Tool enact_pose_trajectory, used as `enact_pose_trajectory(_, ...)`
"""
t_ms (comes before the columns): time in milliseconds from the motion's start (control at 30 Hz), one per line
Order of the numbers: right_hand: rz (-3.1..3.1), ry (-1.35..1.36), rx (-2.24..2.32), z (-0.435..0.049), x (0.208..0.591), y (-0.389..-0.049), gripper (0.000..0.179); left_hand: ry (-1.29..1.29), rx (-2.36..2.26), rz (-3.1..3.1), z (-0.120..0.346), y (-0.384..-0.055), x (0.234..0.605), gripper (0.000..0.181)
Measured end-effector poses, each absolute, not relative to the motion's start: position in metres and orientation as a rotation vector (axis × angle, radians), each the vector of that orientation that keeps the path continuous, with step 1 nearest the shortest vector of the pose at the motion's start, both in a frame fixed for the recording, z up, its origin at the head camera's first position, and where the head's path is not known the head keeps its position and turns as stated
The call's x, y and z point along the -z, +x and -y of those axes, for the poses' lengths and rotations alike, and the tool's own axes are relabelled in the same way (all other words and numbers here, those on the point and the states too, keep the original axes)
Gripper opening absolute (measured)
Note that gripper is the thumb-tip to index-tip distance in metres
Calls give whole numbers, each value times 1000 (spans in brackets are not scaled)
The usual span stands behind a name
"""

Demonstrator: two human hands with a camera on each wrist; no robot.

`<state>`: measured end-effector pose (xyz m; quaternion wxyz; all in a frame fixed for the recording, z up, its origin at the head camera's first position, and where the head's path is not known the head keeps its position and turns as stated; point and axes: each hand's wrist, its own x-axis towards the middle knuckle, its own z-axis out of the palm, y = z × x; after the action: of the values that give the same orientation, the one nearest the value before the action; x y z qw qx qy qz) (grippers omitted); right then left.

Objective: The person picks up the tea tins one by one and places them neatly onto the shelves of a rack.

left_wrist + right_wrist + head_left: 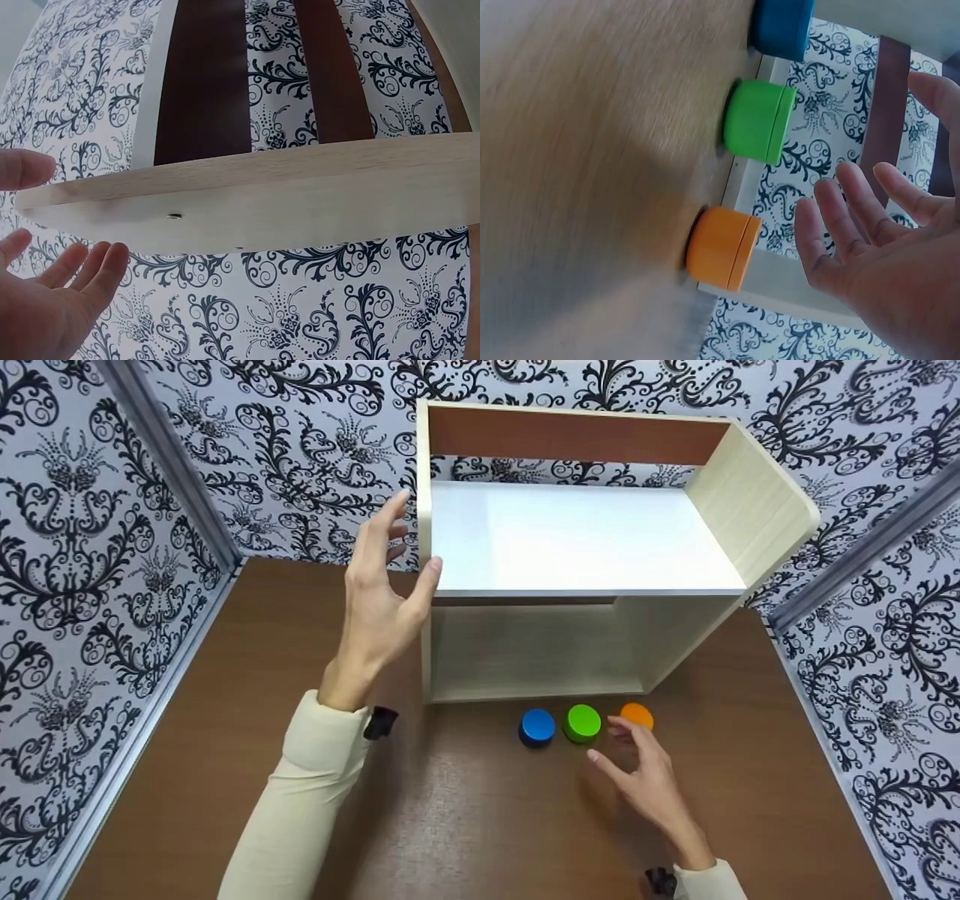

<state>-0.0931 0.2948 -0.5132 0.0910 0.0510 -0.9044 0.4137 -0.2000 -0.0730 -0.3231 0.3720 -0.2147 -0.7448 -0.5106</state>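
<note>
A pale wooden shelf unit (pixel 757 510) with a white middle board (pixel 585 536) stands on the brown table. My left hand (pixel 382 600) is at its left side panel (pixel 300 195), thumb on one side of the front edge and relaxed fingers on the other. In front of the unit, a blue round lidded container (pixel 537 727), a green one (pixel 583 723) and an orange one (pixel 637 715) sit in a row. My right hand (pixel 651 780) hovers by the green and orange containers, fingers spread and holding nothing; it partly covers the orange one in the head view.
Patterned black-and-white walls (pixel 300 457) enclose the table (pixel 465 810) at the back and both sides, with grey metal strips (pixel 172 465) at the corners. Brown slats (pixel 202 82) cross the back of the shelf unit.
</note>
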Motion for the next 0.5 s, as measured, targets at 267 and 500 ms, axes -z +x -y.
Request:
enact_pose_trajectory(267, 2705, 161, -1301, -286, 511, -87, 60, -575, 1300, 1924, 74, -203, 317, 61)
enact_pose_trajectory(500, 2647, 129, -1456, -285, 511, -81, 55, -589, 1302, 1924, 74, -204, 314, 61)
